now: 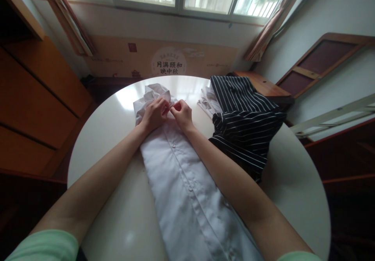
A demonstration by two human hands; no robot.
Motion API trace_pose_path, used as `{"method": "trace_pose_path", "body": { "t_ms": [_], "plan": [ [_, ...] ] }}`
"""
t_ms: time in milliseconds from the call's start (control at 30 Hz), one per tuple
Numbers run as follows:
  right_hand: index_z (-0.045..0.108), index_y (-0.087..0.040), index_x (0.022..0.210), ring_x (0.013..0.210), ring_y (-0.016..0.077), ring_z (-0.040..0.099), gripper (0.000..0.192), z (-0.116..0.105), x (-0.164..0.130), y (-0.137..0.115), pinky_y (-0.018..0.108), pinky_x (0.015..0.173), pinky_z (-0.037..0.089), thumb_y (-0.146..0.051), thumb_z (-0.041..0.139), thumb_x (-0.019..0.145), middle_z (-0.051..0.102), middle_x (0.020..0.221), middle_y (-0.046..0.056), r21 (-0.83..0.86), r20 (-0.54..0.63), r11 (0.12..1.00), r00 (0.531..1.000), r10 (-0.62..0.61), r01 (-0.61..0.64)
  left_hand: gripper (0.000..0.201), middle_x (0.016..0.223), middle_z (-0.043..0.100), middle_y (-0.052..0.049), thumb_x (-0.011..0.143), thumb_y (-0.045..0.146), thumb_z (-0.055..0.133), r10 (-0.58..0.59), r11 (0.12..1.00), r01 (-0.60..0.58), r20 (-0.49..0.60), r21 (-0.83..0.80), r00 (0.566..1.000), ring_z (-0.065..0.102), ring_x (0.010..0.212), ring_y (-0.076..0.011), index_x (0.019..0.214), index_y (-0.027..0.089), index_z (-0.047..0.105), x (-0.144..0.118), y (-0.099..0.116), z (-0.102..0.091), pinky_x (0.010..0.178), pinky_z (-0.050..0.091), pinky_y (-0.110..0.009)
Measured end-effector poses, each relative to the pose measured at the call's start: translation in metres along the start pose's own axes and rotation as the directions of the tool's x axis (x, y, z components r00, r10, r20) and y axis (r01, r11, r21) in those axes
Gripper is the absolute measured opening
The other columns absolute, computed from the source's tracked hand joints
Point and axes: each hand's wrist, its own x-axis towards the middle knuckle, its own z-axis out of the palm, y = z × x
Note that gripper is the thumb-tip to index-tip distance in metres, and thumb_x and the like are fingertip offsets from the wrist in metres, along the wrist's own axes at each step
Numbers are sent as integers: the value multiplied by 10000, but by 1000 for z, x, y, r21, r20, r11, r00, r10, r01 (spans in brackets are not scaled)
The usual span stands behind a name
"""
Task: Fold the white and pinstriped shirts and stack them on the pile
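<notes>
Both hands pinch the white button-up shirt [181, 183] near its collar: left hand [154, 113] and right hand [182, 114], each grip clamped on fabric.

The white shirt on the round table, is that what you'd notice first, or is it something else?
Yes: the white shirt lies stretched down the middle of the round white table, its row of buttons showing. The left hand and right hand meet at its far end, pinching the cloth near the collar. Just to the right sits a heaped dark garment with thin white stripes.
</notes>
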Motion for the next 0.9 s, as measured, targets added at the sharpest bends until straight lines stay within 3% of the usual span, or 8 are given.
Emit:
{"method": "trace_pose_path", "body": {
  "t_ms": [367,900],
  "plan": [
    [547,-174,663,653,123,546,139,2,3,5,269,674,436,-307,589,669,586,672,-11,133,58,990,998,37,-45,51,732,546,-23,689,163,513,-54,999,53,-84,-12,995,497,663,-147,716,184,475,-1,-2,1,619,402,-268],
    [483,-186,624,582,105,490,139,0,1,2,243,600,401,-269,582,673,515,607,-44,150,40,989,999,7,-13,85,718,564,-11,723,218,530,-68,997,65,-81,-36,994,507,617,-126,771,184,470,-2,-2,2,578,394,-250]
  ]
}}
